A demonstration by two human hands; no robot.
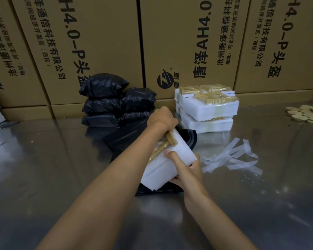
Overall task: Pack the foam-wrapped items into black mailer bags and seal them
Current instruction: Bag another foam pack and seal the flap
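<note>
While the head view looked down on the steel bench (43, 159), the foam-wrapped item (168, 159) lay tilted between both hands, its long axis running from near the person up and away toward the far hand. Its far end pointed into the black mailer bag (126, 138), which lay flat on the bench just behind and under it, the mouth seemingly turned to the item. The left hand (162, 119) was stretched far forward, the arm nearly straight, and its grip was curled at the far end of the item, where the bag mouth seemed to be; whether it pinched the bag edge or the item I cannot tell. The right hand (186, 170) was nearer the body, its grip pressed together on the near end of the foam, thumb on top, fingers underneath. In my judgement the coming move was a push along this long axis by the right hand, away from the body. Packed bags (114, 101) stood behind, a stack of wrapped items (208, 109) to the right, and peeled strips (233, 157) beside
</note>
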